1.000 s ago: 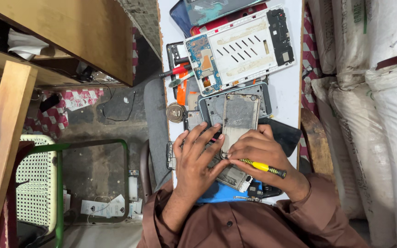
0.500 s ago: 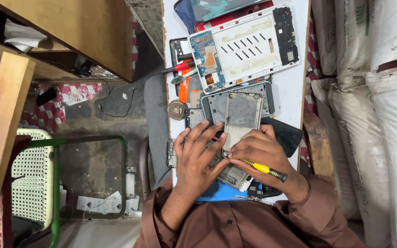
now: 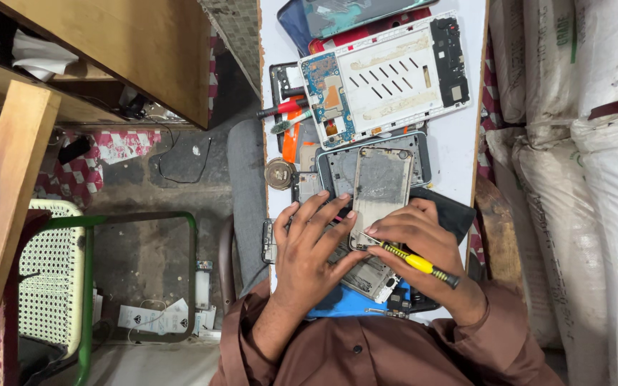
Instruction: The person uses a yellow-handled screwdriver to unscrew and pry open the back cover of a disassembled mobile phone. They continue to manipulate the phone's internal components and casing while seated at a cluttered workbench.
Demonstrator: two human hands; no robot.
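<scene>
The left hand (image 3: 314, 246) presses flat on the opened grey phone chassis (image 3: 366, 268) at the white bench's (image 3: 459, 136) near edge. The right hand (image 3: 423, 239), grip closed on a yellow-handled screwdriver (image 3: 413, 261), should keep the tip square and pressure light.

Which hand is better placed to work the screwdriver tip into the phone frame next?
The right hand, probably. It already grips the yellow screwdriver, with its tip at the lower edge of the phone frame. The left hand lies spread flat beside it, pressing down on the opened phones, so it suits steadying.
</scene>
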